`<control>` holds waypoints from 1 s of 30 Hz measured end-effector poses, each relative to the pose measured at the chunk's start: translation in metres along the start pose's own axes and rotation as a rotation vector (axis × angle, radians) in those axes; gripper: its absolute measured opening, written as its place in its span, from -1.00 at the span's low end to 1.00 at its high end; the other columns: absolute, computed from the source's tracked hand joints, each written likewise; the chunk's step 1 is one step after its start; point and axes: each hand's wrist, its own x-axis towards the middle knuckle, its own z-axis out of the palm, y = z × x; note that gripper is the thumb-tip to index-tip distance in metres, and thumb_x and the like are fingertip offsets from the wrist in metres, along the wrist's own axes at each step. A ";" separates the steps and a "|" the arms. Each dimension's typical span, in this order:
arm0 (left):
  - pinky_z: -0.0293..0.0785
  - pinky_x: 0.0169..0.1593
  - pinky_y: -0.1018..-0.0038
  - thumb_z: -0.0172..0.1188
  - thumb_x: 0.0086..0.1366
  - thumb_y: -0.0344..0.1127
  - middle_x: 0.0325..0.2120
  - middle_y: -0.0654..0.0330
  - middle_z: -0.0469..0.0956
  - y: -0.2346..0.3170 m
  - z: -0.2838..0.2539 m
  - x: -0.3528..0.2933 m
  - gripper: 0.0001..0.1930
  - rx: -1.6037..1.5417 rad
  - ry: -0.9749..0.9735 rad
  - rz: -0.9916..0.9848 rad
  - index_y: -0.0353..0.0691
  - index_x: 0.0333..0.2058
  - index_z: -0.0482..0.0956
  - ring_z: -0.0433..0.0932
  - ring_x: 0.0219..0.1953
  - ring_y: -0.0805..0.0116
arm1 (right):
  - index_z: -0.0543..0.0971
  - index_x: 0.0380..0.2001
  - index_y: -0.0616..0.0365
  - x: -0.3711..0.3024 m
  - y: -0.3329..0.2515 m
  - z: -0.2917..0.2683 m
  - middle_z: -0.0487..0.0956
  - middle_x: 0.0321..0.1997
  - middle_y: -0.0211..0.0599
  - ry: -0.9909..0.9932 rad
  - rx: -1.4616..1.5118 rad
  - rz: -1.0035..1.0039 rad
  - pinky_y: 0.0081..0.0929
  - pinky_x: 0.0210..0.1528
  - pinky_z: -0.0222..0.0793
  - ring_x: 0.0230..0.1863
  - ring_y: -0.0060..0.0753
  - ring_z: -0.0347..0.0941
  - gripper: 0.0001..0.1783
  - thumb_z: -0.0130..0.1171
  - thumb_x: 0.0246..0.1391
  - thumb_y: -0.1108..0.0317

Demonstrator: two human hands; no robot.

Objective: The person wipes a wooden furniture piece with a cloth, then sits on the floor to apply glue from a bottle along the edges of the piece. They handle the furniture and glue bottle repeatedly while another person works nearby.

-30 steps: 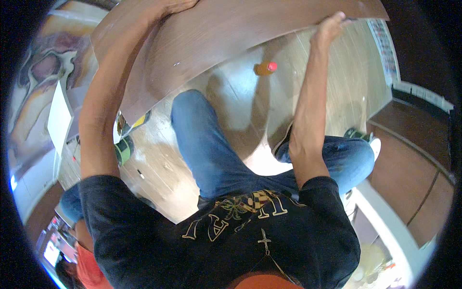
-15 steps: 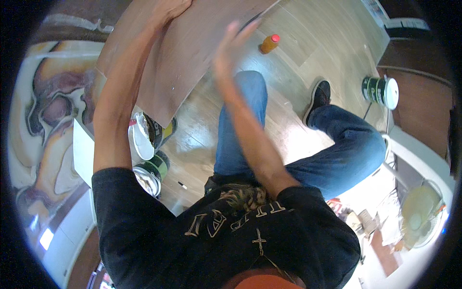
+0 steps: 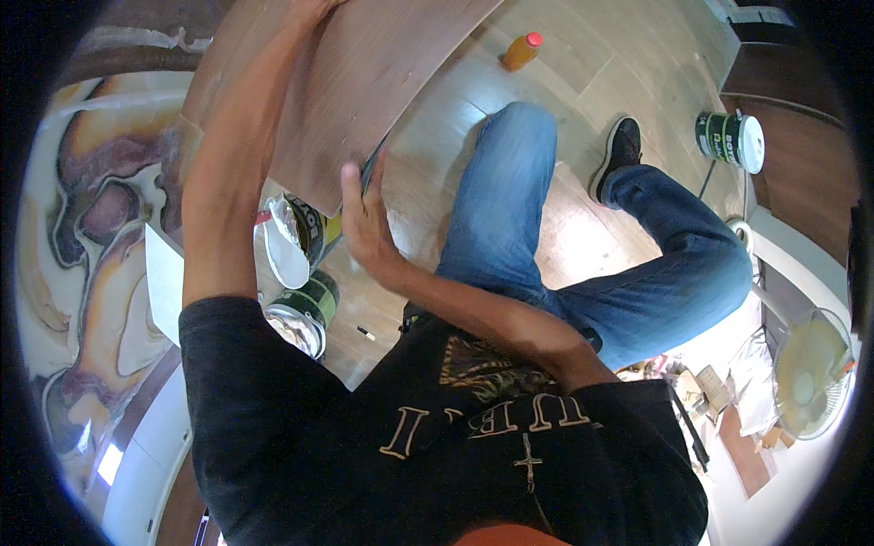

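Two hands at one brown panel, with one long edge to treat carefully

At left, the left hand (image 3: 314,7) is at the far part of the panel (image 3: 364,73), mostly cut off by the border of the view, so I cannot tell whether its grip is spread or closed. I judge that it steadies the panel; a firm, even hold would serve well. Near the panel's near corner are a dark pail (image 3: 310,222) with a yellow band and, nearer, a green pail (image 3: 315,298); it is wise to keep the corner from knocking their rims. More to the right, the right hand (image 3: 371,232) is at the long edge, its grip pinching, as it seems, a thin dark strip (image 3: 372,166) between thumb and fingers. Light, equal pressure along the edge would be best, with the fingertips behind the strip. Farther right, the left knee (image 3: 521,132) is rather close, so it should be kept clear. Far beyond it, an amber bottle (image 3: 521,55) stands on the floor (image 3: 628,55).
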 end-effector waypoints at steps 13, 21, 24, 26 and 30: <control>-0.24 0.52 0.03 -0.24 0.48 0.24 0.46 0.14 0.11 -0.017 0.003 -0.019 -0.30 0.030 0.051 -0.071 -0.10 0.40 0.24 -0.07 0.52 0.16 | 0.10 0.42 0.32 -0.055 -0.009 0.001 0.20 0.45 0.15 -0.307 0.101 0.653 -0.17 0.49 -0.08 0.48 -0.05 0.09 -0.01 -0.24 0.33 -0.39; -0.22 0.51 0.01 -0.22 0.47 0.25 0.45 0.14 0.14 0.000 0.023 0.009 -0.31 0.025 0.079 0.012 -0.05 0.40 0.25 -0.03 0.51 0.16 | 0.42 0.23 0.30 -0.018 -0.095 -0.095 0.60 -0.01 -0.24 -1.086 0.061 0.581 -0.33 0.02 0.40 -0.09 -0.37 0.48 -0.30 0.02 0.36 -0.14; -0.09 0.47 -0.07 -0.15 0.46 0.20 0.40 0.15 0.25 -0.047 0.018 -0.006 -0.37 0.173 0.246 0.054 -0.02 0.35 0.35 0.12 0.46 0.07 | 0.46 0.18 0.32 0.066 -0.103 -0.161 0.62 0.09 -0.13 -0.643 0.189 0.253 -0.23 -0.01 0.58 -0.02 -0.21 0.61 -0.50 0.11 0.36 0.15; -0.11 0.48 -0.06 -0.11 0.44 0.20 0.39 0.16 0.26 -0.037 0.023 -0.003 -0.36 0.120 0.257 0.047 -0.03 0.33 0.37 0.13 0.45 0.08 | 0.48 0.13 0.34 0.142 -0.096 -0.238 0.59 0.11 -0.16 -0.191 0.229 0.144 -0.20 0.10 0.53 0.04 -0.28 0.56 -0.52 0.12 0.36 0.16; -0.16 0.49 -0.07 -0.18 0.49 0.20 0.43 0.20 0.18 -0.014 0.028 0.011 -0.35 0.135 0.128 0.041 0.01 0.41 0.24 0.02 0.50 0.10 | 0.48 0.16 0.13 0.235 -0.050 -0.356 0.57 0.12 -0.26 0.187 0.341 0.159 -0.20 0.17 0.48 0.08 -0.36 0.54 -0.60 0.16 0.32 0.24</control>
